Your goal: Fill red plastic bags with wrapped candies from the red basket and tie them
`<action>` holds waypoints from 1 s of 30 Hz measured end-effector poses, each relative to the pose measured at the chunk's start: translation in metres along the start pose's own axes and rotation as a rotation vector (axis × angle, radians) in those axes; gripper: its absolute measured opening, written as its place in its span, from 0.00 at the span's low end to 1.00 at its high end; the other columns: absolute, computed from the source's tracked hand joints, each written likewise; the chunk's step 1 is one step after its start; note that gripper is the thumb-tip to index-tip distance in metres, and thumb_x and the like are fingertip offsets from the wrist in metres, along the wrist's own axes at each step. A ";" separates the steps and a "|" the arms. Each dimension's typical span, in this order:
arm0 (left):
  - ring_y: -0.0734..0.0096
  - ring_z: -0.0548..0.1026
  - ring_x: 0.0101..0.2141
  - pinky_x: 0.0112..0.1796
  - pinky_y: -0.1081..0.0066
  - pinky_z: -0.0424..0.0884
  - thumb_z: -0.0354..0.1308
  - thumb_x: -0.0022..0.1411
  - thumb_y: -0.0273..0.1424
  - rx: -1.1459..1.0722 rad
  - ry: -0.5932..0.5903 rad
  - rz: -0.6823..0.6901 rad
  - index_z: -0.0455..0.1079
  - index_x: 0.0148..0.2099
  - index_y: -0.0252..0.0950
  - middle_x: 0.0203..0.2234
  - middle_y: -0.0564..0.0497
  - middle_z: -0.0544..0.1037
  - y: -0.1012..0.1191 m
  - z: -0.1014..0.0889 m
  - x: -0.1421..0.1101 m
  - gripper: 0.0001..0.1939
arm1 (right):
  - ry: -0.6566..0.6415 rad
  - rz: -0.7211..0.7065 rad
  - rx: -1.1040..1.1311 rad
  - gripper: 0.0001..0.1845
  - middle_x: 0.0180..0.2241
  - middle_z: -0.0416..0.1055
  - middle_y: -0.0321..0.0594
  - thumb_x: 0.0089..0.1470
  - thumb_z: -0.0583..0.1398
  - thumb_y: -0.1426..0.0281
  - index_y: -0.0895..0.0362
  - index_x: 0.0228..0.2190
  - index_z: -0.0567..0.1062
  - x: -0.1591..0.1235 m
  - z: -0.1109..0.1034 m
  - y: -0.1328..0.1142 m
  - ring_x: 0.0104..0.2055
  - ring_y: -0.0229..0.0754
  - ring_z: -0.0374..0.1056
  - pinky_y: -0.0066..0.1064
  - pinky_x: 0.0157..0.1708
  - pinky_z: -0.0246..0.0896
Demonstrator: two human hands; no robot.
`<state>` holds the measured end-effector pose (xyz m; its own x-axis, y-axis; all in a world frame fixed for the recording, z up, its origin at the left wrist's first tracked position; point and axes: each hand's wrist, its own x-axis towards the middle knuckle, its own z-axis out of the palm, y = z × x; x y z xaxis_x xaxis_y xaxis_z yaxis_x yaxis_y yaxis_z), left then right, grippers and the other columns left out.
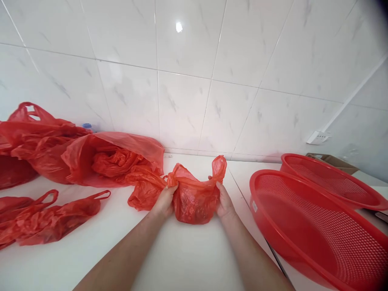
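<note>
Between my two hands is a red plastic bag (195, 202) with loop handles, its lower part bulging and resting at the table. My left hand (166, 200) is closed on the bag's left edge, thumb on the near side. On the opposite edge, below the upright right handle, my right hand (223, 201) grips the plastic. What lies inside the bag shows only as darker patches through the film. Just left of my left hand is a crumpled red bag (142, 192), which touches a larger open red bag (133, 141) stuffed with more red plastic.
Several red bags (60, 218) lie on the white table (91, 258) at the left, with a heap of bags (39, 137) behind. Two red mesh baskets (291, 226) stand at the right, near a cardboard box (336, 161). A tiled wall (188, 109) closes off the back.
</note>
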<state>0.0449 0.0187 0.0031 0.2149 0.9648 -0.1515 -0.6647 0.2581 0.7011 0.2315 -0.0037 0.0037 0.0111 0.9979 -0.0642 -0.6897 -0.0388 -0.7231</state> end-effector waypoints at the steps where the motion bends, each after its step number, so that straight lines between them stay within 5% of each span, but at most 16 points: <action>1: 0.64 0.75 0.38 0.40 0.68 0.72 0.62 0.52 0.32 -0.004 0.003 -0.016 0.67 0.37 0.37 0.31 0.49 0.76 0.002 -0.001 -0.002 0.09 | -0.031 0.014 0.015 0.20 0.32 0.74 0.36 0.42 0.65 0.60 0.53 0.39 0.72 -0.002 0.002 0.000 0.35 0.41 0.70 0.34 0.37 0.65; 3: 0.63 0.75 0.39 0.41 0.66 0.72 0.62 0.53 0.34 0.016 -0.021 -0.059 0.69 0.38 0.37 0.32 0.48 0.77 0.006 -0.004 -0.006 0.11 | -0.078 0.033 -0.080 0.25 0.29 0.73 0.35 0.39 0.67 0.62 0.54 0.41 0.72 -0.004 0.004 0.000 0.31 0.39 0.69 0.31 0.35 0.64; 6: 0.60 0.75 0.41 0.43 0.64 0.70 0.64 0.50 0.34 0.085 -0.175 -0.115 0.70 0.41 0.36 0.35 0.46 0.77 0.012 -0.006 -0.014 0.15 | 0.014 0.068 -0.239 0.19 0.23 0.70 0.32 0.36 0.69 0.64 0.57 0.33 0.74 -0.002 0.006 0.005 0.25 0.35 0.66 0.28 0.29 0.62; 10: 0.57 0.74 0.43 0.46 0.62 0.68 0.66 0.48 0.33 0.147 -0.337 -0.170 0.72 0.40 0.36 0.38 0.44 0.77 0.011 -0.003 -0.019 0.15 | 0.029 0.105 -0.204 0.15 0.29 0.74 0.39 0.41 0.66 0.61 0.59 0.28 0.74 -0.001 0.005 0.010 0.30 0.39 0.69 0.31 0.34 0.63; 15: 0.58 0.74 0.42 0.45 0.62 0.69 0.63 0.51 0.35 0.044 -0.241 -0.192 0.71 0.36 0.35 0.35 0.45 0.77 0.004 -0.001 -0.016 0.11 | -0.069 0.111 0.047 0.13 0.38 0.73 0.39 0.43 0.65 0.63 0.54 0.33 0.74 -0.006 0.005 0.003 0.45 0.44 0.68 0.37 0.46 0.62; 19: 0.58 0.74 0.42 0.46 0.61 0.68 0.58 0.56 0.38 0.014 -0.250 -0.251 0.71 0.40 0.33 0.37 0.42 0.77 0.005 -0.003 -0.015 0.15 | -0.113 0.081 0.049 0.10 0.23 0.68 0.32 0.41 0.64 0.66 0.54 0.21 0.68 -0.013 0.013 -0.002 0.31 0.39 0.67 0.32 0.37 0.64; 25: 0.68 0.74 0.29 0.36 0.67 0.70 0.57 0.55 0.39 -0.068 -0.250 -0.301 0.67 0.26 0.34 0.27 0.47 0.75 0.004 -0.004 -0.015 0.13 | -0.240 0.223 -0.162 0.31 0.16 0.61 0.36 0.42 0.53 0.39 0.54 0.15 0.62 -0.024 0.030 -0.001 0.24 0.40 0.61 0.32 0.27 0.60; 30: 0.71 0.71 0.23 0.27 0.71 0.68 0.57 0.54 0.42 0.002 -0.249 -0.278 0.62 0.22 0.35 0.21 0.50 0.71 -0.001 -0.003 -0.015 0.18 | -0.312 0.217 -0.232 0.19 0.21 0.68 0.36 0.44 0.63 0.54 0.56 0.30 0.73 -0.024 0.038 0.008 0.25 0.37 0.65 0.29 0.30 0.60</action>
<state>0.0406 0.0042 0.0024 0.5545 0.8161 -0.1628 -0.5551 0.5085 0.6583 0.1983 -0.0259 0.0252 -0.3593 0.9321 -0.0463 -0.4712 -0.2241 -0.8531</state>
